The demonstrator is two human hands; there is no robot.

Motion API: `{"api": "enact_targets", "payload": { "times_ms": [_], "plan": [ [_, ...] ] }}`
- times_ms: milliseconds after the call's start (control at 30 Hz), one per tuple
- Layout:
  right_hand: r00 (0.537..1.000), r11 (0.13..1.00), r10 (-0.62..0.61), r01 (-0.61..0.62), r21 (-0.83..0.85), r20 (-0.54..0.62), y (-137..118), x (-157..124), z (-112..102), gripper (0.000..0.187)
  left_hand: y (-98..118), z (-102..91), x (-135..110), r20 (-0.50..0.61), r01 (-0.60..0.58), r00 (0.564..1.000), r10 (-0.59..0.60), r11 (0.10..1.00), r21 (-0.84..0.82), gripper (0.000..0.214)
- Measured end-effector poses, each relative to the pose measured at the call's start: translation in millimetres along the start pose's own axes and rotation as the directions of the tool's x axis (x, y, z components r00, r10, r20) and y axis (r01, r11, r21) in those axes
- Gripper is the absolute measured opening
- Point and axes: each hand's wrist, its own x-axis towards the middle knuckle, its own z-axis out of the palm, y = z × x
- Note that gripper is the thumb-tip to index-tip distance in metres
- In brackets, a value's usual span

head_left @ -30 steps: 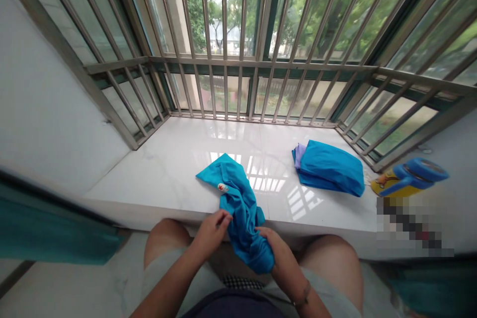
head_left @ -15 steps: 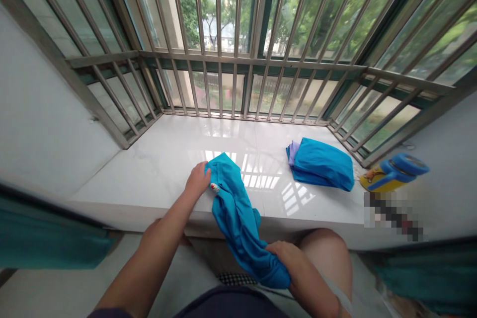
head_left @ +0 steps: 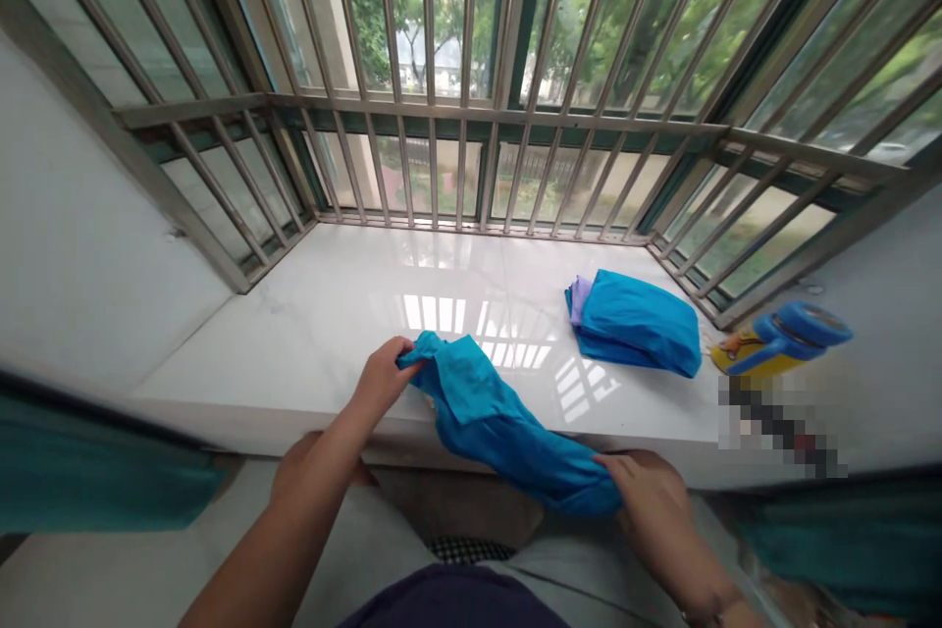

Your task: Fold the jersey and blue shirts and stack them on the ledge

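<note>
A bright blue piece of clothing [head_left: 507, 427] is stretched between my two hands, its upper part over the front edge of the white sill and its lower part hanging above my lap. My left hand [head_left: 383, 375] pinches its gathered left end. At the lower right, my right hand [head_left: 640, 486] is closed on the other end, with some fingers hidden by the cloth. The fabric is bunched and creased, and its exact garment type is unclear. Further right on the sill lies a folded blue cloth bundle [head_left: 637, 324] with a lilac piece showing at its left side.
The glossy white sill [head_left: 331, 314] runs up to metal window bars [head_left: 471, 113]. A blue and yellow bottle [head_left: 787, 339] stands at the right end, beside a blurred-out patch. Teal curtains [head_left: 95, 471] hang on both sides.
My right hand has moved right and up with its end of the clothing, pulling it wider. My left hand has shifted slightly down and left, and the cloth's upper corner has folded over.
</note>
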Motion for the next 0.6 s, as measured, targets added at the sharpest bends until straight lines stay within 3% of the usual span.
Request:
{"api": "enact_targets", "payload": {
  "times_ms": [100,167,267,333,400,500,600],
  "plan": [
    [0.992,0.96,-0.11,0.121,0.251,-0.06,-65.6,10.5,4.2,0.068,44.2,-13.8,-26.0,-0.025,-0.144,0.99,0.142,0.982,-0.121,0.015],
    [0.977,0.887,-0.162,0.206,0.414,-0.139,-112.9,21.0,3.7,0.064,79.1,-24.1,-42.0,0.026,-0.316,0.944,0.33,0.923,-0.22,0.013],
    [0.943,0.799,-0.225,0.323,0.506,-0.247,-164.9,39.6,-4.8,0.083,125.3,-41.7,-62.9,0.213,-0.502,0.775,0.595,0.785,-0.363,0.016],
    [0.937,0.755,-0.292,0.349,0.555,-0.192,-181.9,50.6,-14.2,0.086,143.9,-53.7,-73.5,0.294,-0.535,0.69,0.662,0.739,-0.409,0.023],
    [0.931,0.731,-0.359,0.32,0.602,-0.059,-188.0,57.9,-23.4,0.063,149.1,-63.9,-81.1,0.314,-0.503,0.71,0.631,0.766,-0.4,0.025],
    [0.936,0.751,-0.349,0.258,0.608,0.034,-187.4,61.0,-31.8,0.028,135.6,-73.6,-88.9,0.319,-0.366,0.834,0.45,0.884,-0.291,0.019],
    [0.969,0.772,-0.246,0.185,0.608,0.017,-182.8,59.6,-32.6,0.028,111.7,-76.9,-95.9,0.292,-0.2,0.928,0.23,0.971,-0.132,0.015]
  ]
}}
